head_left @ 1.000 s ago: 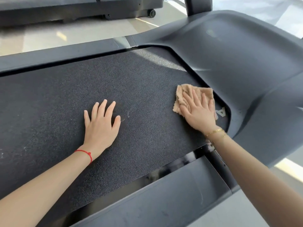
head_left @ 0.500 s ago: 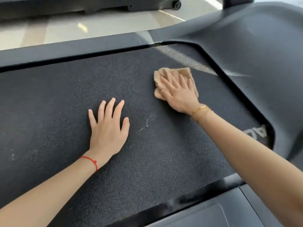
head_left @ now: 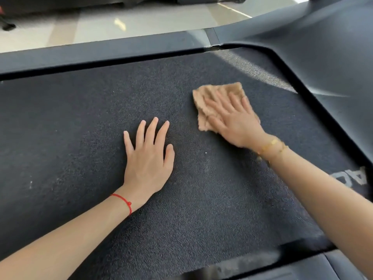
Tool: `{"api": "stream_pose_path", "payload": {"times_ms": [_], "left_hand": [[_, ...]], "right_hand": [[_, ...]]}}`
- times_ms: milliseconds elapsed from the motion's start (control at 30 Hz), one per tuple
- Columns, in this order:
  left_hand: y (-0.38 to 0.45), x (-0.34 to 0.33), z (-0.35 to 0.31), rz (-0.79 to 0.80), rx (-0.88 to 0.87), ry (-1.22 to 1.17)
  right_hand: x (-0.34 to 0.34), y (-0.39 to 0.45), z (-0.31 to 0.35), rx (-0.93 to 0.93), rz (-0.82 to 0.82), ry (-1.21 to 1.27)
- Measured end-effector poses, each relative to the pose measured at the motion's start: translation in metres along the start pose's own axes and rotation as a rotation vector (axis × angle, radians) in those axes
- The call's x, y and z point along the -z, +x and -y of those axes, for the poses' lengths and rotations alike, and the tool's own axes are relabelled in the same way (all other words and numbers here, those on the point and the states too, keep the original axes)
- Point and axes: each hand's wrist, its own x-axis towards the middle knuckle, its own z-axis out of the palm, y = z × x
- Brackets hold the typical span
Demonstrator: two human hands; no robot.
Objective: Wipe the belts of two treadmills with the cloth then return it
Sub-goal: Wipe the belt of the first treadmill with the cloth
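Cloth (head_left: pixel 220 92) lying crumpled on belt (head_left: pixel 80 118), right of frame centre, pressed flat under right hand (head_left: pixel 235 120); fingers straight, nothing pinched. Left hand (head_left: pixel 148 156) spread flat on belt at centre, holding nothing. Cloth judged light, soft, limp; likely to bunch on rough belt texture. Best controlled by flat palm pressure while wiping; for lifting, loose upper edge best pinched.
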Motion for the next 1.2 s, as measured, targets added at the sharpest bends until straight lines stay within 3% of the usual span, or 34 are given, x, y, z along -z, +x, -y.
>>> {"api": "stream_pose_path", "payload": {"times_ms": [100,233,500,633,867,1000,1200], "left_hand": [[0.000,0.000,-0.001,0.005,0.002,0.021],[0.001,0.001,-0.003,0.017,0.004,0.037],[0.003,0.000,-0.001,0.033,0.005,0.061],[0.003,0.001,0.000,0.038,-0.007,0.054],[0.003,0.002,-0.001,0.040,-0.004,0.039],[0.003,0.002,-0.003,0.037,-0.002,0.038],[0.004,0.000,-0.003,0.035,0.003,0.047]], "right_hand": [[0.000,0.057,-0.002,-0.151,-0.004,0.060],[0.000,0.116,0.018,-0.168,0.026,0.088],[-0.012,0.168,0.105,0.150,0.108,0.053],[-0.008,0.173,0.087,0.249,0.097,0.006],[0.015,0.181,-0.029,-0.186,0.044,-0.016],[0.010,0.186,-0.014,-0.260,0.008,0.023],[-0.008,0.185,0.099,0.110,0.086,0.008]]}}
